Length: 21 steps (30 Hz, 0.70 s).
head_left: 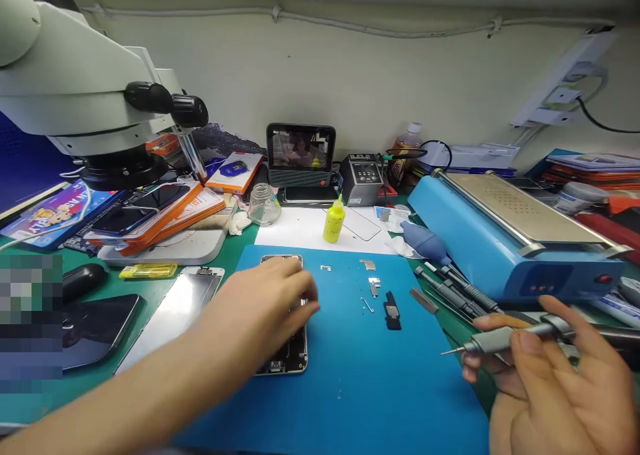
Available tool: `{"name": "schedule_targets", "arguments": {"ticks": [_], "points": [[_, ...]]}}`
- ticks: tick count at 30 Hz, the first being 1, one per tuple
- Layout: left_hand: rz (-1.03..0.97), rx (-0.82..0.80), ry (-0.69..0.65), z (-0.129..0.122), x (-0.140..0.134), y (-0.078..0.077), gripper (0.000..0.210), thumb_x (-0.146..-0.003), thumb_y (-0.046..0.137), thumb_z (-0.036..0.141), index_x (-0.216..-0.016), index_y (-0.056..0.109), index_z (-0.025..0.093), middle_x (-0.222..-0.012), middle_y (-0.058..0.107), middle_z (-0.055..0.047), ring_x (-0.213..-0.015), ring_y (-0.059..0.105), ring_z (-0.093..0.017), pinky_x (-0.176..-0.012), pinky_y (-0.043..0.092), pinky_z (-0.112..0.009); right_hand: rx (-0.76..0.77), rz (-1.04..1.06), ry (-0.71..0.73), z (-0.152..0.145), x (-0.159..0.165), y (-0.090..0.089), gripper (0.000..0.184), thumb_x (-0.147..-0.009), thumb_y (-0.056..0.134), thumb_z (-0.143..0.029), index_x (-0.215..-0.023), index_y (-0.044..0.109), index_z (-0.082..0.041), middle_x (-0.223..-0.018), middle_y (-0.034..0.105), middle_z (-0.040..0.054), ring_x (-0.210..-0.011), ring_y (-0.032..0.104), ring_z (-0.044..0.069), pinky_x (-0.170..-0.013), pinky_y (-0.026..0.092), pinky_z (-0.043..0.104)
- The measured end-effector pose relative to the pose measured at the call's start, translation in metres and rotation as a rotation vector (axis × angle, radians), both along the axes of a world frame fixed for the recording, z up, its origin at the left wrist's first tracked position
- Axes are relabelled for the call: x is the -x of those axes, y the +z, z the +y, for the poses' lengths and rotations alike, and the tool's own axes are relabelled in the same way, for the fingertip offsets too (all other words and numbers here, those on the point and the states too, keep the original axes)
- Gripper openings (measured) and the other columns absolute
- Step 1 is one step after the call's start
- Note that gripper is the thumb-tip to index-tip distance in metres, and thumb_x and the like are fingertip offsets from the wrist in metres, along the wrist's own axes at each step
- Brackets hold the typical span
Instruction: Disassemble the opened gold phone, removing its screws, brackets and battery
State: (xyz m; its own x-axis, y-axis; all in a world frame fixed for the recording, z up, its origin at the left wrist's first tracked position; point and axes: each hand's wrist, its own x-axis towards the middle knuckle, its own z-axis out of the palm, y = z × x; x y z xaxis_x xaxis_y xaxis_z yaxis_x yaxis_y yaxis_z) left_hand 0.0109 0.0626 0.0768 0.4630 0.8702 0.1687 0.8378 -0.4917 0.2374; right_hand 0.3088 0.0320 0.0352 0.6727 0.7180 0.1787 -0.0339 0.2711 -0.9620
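- Across the back, a cable is running along a pale wall.
- At left, a white microscope is jutting over the green table.
- On the blue mat, an opened phone is lying partly beneath the left hand, whose fingers are curling; I cannot tell whether they are gripping anything.
- Behind, a yellow bottle is standing on white paper.
- Farther right, the right hand is pinching a screwdriver near a blue machine.

The phone lies on the mat, beneath the left hand. From the phone, the display panel sits at nine o'clock, the bottle at one, the benchtop machine at two.
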Motion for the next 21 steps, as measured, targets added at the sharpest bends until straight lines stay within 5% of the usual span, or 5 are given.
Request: {"name": "schedule_targets", "arguments": {"ticks": [6, 21], "points": [[0.136, 0.185, 0.024, 0.051, -0.040, -0.010, 0.024, -0.112, 0.078, 0.038, -0.125, 0.077, 0.017, -0.122, 0.080, -0.007, -0.107, 0.080, -0.022, -0.097, 0.070, -0.045, 0.082, 0.040, 0.103, 0.002, 0.000, -0.010, 0.088, -0.070, 0.106, -0.053, -0.148, 0.074, -0.030, -0.095, 0.081, 0.0117, -0.065, 0.068, 0.025, -0.042, 0.055, 0.030], [0.116, 0.181, 0.056, 0.055, -0.034, -0.023, 0.026, -0.113, 0.077, 0.038, -0.131, 0.076, 0.019, -0.133, 0.079, -0.009, -0.115, 0.079, -0.024, -0.102, 0.069, -0.047, 0.100, 0.037, 0.101, -0.001, -0.013, -0.020, 0.081, -0.069, 0.103, -0.051, -0.145, 0.079, -0.033, -0.090, 0.081, 0.0107, -0.060, 0.066, 0.024, -0.038, 0.051, 0.030]]}}
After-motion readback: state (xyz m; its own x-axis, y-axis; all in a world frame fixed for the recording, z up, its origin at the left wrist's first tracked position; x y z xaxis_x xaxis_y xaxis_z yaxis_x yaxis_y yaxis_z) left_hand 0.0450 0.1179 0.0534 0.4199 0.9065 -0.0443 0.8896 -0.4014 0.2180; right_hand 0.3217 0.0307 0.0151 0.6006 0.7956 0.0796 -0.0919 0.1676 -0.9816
